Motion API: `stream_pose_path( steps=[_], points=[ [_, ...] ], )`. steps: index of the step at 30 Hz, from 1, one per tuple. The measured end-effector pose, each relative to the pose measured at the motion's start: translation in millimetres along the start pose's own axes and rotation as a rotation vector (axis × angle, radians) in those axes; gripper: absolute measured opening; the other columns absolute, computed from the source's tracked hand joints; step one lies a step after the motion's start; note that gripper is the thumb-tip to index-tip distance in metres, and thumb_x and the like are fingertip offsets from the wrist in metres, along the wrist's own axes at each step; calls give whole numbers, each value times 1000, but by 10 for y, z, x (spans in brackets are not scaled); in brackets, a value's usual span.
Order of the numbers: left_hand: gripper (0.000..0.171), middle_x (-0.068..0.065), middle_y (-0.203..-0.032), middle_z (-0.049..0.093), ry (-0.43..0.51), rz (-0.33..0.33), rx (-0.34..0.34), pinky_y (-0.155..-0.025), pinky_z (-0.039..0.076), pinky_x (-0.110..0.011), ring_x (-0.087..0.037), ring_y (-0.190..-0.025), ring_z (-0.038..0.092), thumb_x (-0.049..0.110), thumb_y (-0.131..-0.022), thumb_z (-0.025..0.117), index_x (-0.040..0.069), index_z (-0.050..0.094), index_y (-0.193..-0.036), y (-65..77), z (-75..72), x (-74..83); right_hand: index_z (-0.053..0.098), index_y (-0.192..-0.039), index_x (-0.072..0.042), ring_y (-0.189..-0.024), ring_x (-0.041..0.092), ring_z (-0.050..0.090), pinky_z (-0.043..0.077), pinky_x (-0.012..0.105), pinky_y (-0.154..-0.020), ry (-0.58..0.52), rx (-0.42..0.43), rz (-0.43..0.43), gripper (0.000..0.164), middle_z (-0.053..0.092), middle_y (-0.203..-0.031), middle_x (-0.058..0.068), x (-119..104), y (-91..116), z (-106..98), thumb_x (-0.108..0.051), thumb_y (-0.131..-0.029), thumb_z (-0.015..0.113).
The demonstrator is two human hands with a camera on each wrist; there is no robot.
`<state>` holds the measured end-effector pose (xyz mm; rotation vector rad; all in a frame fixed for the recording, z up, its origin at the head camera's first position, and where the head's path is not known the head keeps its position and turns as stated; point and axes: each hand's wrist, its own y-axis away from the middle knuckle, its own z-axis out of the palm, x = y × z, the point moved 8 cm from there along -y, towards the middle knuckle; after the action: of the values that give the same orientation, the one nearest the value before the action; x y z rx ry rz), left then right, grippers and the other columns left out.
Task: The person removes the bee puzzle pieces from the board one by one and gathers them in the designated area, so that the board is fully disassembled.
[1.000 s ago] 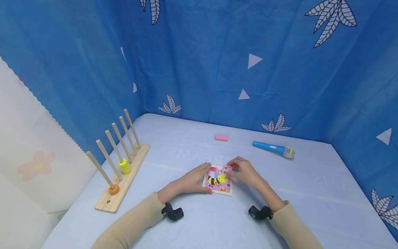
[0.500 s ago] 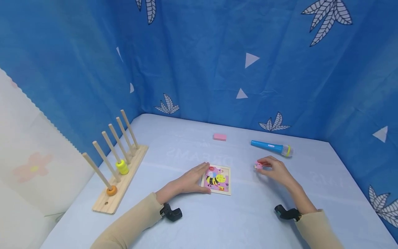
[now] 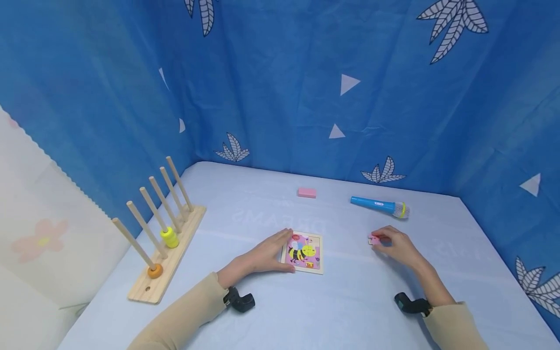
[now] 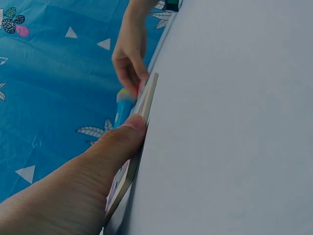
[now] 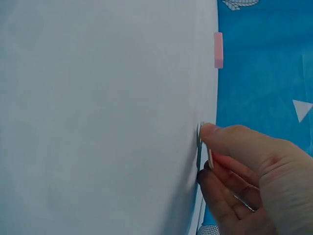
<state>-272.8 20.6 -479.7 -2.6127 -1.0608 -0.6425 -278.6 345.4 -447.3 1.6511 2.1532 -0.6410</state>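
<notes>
A square wooden puzzle board (image 3: 302, 256) with a bee picture lies at mid-table in the head view; bare wood shows in its upper right corner. My left hand (image 3: 268, 253) holds it along the left side, fingers at the far corner and thumb at the near one. In the left wrist view that thumb (image 4: 134, 122) rests on the frame's edge. To the right of the board, my right hand (image 3: 399, 248) pinches a small pink puzzle piece (image 3: 374, 240) between thumb and fingers, close over the table. The fingers cover part of the piece.
A wooden peg rack (image 3: 188, 233) with a yellow stack (image 3: 169, 238) and an orange ring (image 3: 155, 271) stands at the left. Toward the back lie a pink block (image 3: 306, 193) and a blue toy microphone (image 3: 376, 204). A blue curtain (image 3: 271, 97) hangs behind the table.
My right hand has moved right, away from the board, carrying the pink puzzle piece out of the upper right corner. The left hand stays at the board's left side.
</notes>
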Motion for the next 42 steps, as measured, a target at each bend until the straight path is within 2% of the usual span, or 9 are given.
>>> stream_pose_path(
  steps=[5,10,13,17,20,22,27,35,42],
  points=[
    [107,-15,-153,21,-3,-2,-2,-112,20,-37,-25,-140,18,61,-75,68,0,20,-149,-10,-22,7,64,-113,3,-96,32,60,51,47,-84,50,-50,8,37,61,-105,14,-23,-27,13,-13,-82,74],
    [101,-13,-151,28,-41,-3,29,-111,23,-36,-25,-138,25,59,-76,68,0,27,-147,-107,-63,67,61,-117,5,-106,38,57,48,50,-88,-10,-63,51,43,60,-113,20,-183,-114,-23,-20,-85,72],
    [91,-13,-147,35,-34,20,55,-110,26,-35,-24,-136,31,53,-80,68,0,34,-144,-182,-71,156,60,-120,4,-108,38,57,49,49,-88,-91,-65,17,43,60,-117,20,-460,-190,76,-20,-86,71],
    [76,-11,-141,43,-9,44,81,-109,29,-33,-23,-132,37,46,-83,68,0,43,-139,-250,-56,239,59,-121,3,-106,34,58,48,48,-89,-198,-102,-77,45,62,-117,16,-924,-249,346,-19,-85,72],
    [69,-9,-139,45,6,44,96,-109,29,-33,-22,-131,38,42,-85,67,1,46,-136,-270,-50,245,60,-120,2,-104,31,60,49,47,-88,-229,-142,-144,42,63,-114,14,-1190,-251,549,-17,-85,72],
    [67,-9,-139,46,18,49,99,-108,30,-33,-22,-131,39,40,-85,67,1,47,-136,-278,-42,240,62,-118,2,-102,30,60,50,45,-87,-222,-162,-174,39,64,-112,13,-1288,-249,664,-16,-85,72],
    [65,-10,-138,47,31,67,87,-108,31,-33,-23,-130,40,39,-86,67,1,48,-135,-282,6,235,66,-113,0,-97,25,62,52,41,-84,-166,-152,-225,32,67,-106,8,-1337,-239,838,-11,-83,72],
    [64,-11,-138,47,16,62,83,-108,31,-34,-23,-130,39,39,-86,68,1,49,-134,-255,23,229,69,-110,-3,-94,20,61,52,39,-83,-70,-102,-223,31,68,-99,2,-1345,-213,870,-10,-80,75],
    [64,-11,-137,47,2,64,86,-107,31,-33,-24,-130,40,38,-86,68,1,49,-134,-263,39,222,69,-107,-5,-90,17,61,52,37,-81,-51,-90,-249,29,66,-95,-1,-1375,-188,871,-10,-79,76]
  ],
)
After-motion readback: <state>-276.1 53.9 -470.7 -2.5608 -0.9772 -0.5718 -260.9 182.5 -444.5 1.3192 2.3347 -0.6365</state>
